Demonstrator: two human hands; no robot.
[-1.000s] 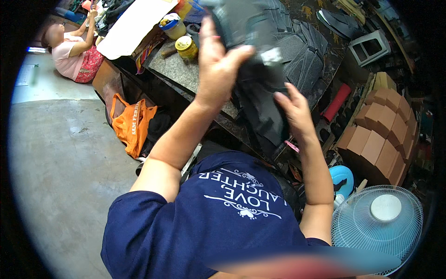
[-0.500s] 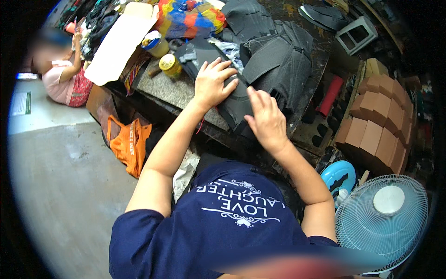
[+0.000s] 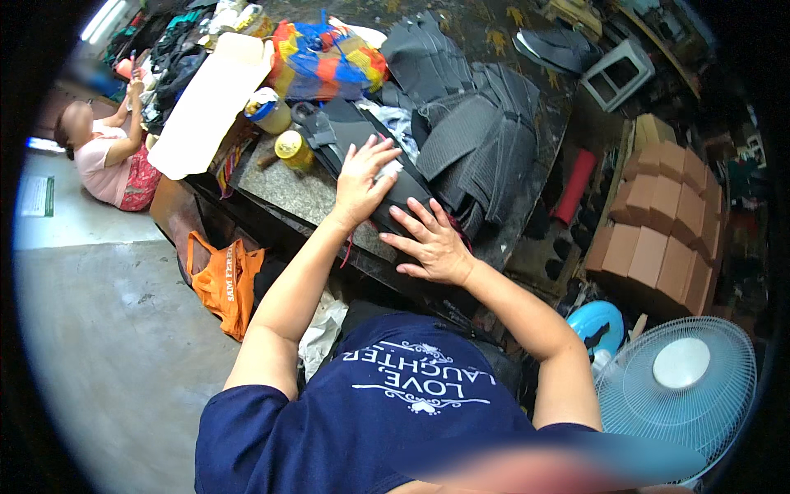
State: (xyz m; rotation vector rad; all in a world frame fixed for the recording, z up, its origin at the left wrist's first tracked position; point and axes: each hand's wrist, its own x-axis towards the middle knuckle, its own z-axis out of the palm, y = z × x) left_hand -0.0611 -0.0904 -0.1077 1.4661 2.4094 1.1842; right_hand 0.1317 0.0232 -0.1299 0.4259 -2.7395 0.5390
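**Both hands flat on a dark panel at the bench edge**

The left hand [image 3: 362, 181] lies palm down with its fingers spread on a flat black panel [image 3: 393, 198] that rests on the stone-topped workbench [image 3: 309, 198], near the bench's front edge. The right hand [image 3: 432, 243] presses on the same panel a little nearer the person, fingers also splayed apart; neither hand is closed around anything. A pale scrap shows just beside the left fingertips (what it is cannot be told).

Just behind the panel sits a heap of ribbed black mats [image 3: 477, 140], overlapping one another and reaching toward the far side of the bench. To the left of the hands stand a yellow tin [image 3: 292, 148] and a small tub with a blue and white lid [image 3: 267, 109], with a bright multicoloured bag [image 3: 325, 58] beyond them and a long sheet of cardboard [image 3: 210, 103] lying at a slant.

An orange bag [image 3: 222, 276] hangs below the bench. Stacked brown boxes [image 3: 666, 222] and a white fan [image 3: 679, 383] stand at the right. Another person in pink [image 3: 103, 156] sits well apart at the left.
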